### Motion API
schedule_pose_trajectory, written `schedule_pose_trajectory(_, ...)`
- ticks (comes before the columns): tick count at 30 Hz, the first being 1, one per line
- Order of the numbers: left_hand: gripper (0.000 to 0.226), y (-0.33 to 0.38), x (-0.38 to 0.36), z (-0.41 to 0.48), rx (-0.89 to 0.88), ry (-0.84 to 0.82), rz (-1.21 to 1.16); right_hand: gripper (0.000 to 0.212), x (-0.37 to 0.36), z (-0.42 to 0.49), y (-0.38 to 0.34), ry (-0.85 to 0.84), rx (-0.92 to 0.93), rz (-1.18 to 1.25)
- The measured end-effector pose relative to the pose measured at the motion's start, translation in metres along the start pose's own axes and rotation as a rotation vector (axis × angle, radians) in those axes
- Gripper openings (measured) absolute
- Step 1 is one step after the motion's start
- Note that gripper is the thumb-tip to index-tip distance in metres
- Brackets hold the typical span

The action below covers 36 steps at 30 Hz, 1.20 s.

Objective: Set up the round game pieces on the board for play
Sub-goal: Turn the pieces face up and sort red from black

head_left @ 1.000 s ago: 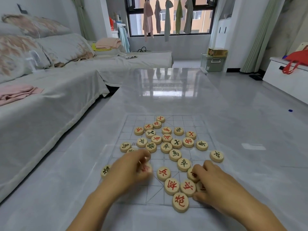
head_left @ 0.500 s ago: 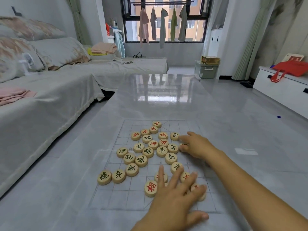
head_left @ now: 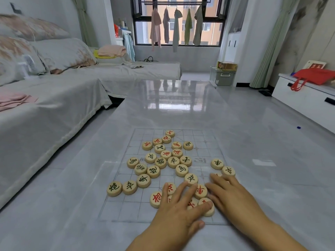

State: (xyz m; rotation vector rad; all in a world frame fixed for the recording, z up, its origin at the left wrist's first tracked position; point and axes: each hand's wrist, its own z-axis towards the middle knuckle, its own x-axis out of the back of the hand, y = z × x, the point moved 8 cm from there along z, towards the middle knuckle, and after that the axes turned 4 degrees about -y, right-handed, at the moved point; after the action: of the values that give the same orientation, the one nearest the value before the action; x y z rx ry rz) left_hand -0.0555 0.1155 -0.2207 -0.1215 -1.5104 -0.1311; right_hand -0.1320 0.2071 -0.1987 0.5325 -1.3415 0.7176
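Observation:
A clear gridded board (head_left: 126, 212) lies flat on the grey table. Several round wooden pieces with red or black characters are scattered over it, most in a loose cluster (head_left: 166, 156) at the middle. My left hand (head_left: 179, 209) lies flat, fingers spread, over several red-marked pieces near the board's front; a red piece (head_left: 200, 191) shows between my hands. My right hand (head_left: 230, 194) rests palm down beside it at the board's right side, fingers touching pieces. Two black-marked pieces (head_left: 222, 167) sit just beyond its fingertips. Neither hand grips a piece.
Three black-marked pieces (head_left: 128, 185) line up at the board's left edge. The glossy table (head_left: 172, 104) stretches far ahead. A covered sofa (head_left: 45, 109) runs along the left. A white cabinet (head_left: 306, 100) with a red bag stands at right.
My right hand has pulled back from the middle right of the board to its front right, dragging pieces with it. My left hand stays spread over the front pieces.

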Motion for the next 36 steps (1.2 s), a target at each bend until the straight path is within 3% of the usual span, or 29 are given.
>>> schedule_pose_trajectory(2, 0.042, -0.003, 0.0, -0.001, 0.029, -0.028, -0.014, 0.045, -0.001, -0.01, 0.005, 0.024, 0.009, 0.116)
schedule_pose_trajectory(6, 0.05, -0.002, 0.005, -0.004, -0.03, -0.096, -0.16, 0.091, 0.008, -0.019, 0.02, 0.058, -0.049, 0.286)
schedule_pose_trajectory(12, 0.078, -0.009, 0.001, -0.008, 0.004, -0.171, -0.235, 0.048, 0.003, -0.031, -0.011, 0.089, 0.013, 0.225)
schedule_pose_trajectory(16, 0.087, -0.012, 0.006, -0.012, 0.017, -0.154, -0.242, 0.033, 0.01, -0.02, -0.017, 0.005, 0.022, 0.455)
schedule_pose_trajectory(20, 0.088, -0.012, 0.006, -0.012, 0.034, -0.174, -0.244, 0.025, 0.032, 0.025, -0.006, 0.094, -0.01, 0.415)
schedule_pose_trajectory(23, 0.079, -0.015, 0.006, -0.011, 0.042, -0.107, -0.139, 0.028, 0.027, 0.072, -0.013, 0.021, -0.029, 0.325)
schedule_pose_trajectory(24, 0.074, -0.019, -0.002, -0.012, 0.082, -0.181, -0.14, 0.03, 0.022, 0.085, -0.017, -0.033, -0.048, 0.319)
schedule_pose_trajectory(28, 0.073, -0.02, -0.013, -0.008, 0.12, -0.181, -0.118, 0.058, -0.009, 0.106, -0.04, -0.259, -0.099, 0.238)
schedule_pose_trajectory(36, 0.069, -0.022, -0.011, -0.007, 0.128, -0.165, -0.084, 0.041, -0.01, 0.113, -0.015, -0.08, -0.028, 0.125)
